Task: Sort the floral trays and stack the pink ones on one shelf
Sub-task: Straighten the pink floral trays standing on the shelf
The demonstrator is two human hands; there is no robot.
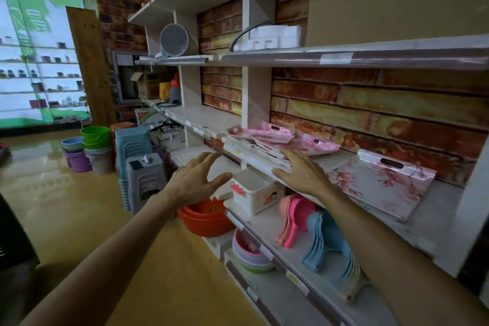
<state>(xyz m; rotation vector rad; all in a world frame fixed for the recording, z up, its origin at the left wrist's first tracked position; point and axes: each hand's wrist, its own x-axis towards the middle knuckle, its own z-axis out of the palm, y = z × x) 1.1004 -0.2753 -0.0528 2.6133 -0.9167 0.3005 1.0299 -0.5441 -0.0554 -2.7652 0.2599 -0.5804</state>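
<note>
While both arms reach toward the middle shelf [428, 222], neither hand holds anything: left hand [194, 182] hangs in the air in front of the shelf edge, fingers spread, thumb out; right hand [301, 172] lies palm-down, fingers spread and flat, on the near edge of a pile of white-rimmed trays [254, 152] at the shelf front. Can't tell if it's pressing or just resting. Behind that pile, 2 pink floral trays [285, 135] lie overlapped and skewed, slot handles toward the brick wall. Well apart to the right, a paler blossom-print tray stack [381, 188] sits on the same shelf, tilted, 1 slot handle visible at its far end. Judgement: trays look like thin rigid plastic with a glossy face, so light, stiff, a bit slippery, prone to sliding off each other when stacked crooked. Best hold is likely 2-handed on opposite rims, or fingers through a slot handle; pinching a flat face would probably slip. Square up the edges before lifting several. Below, a white box [255, 193] and pink scoops [291, 217] are unrelated.
</note>
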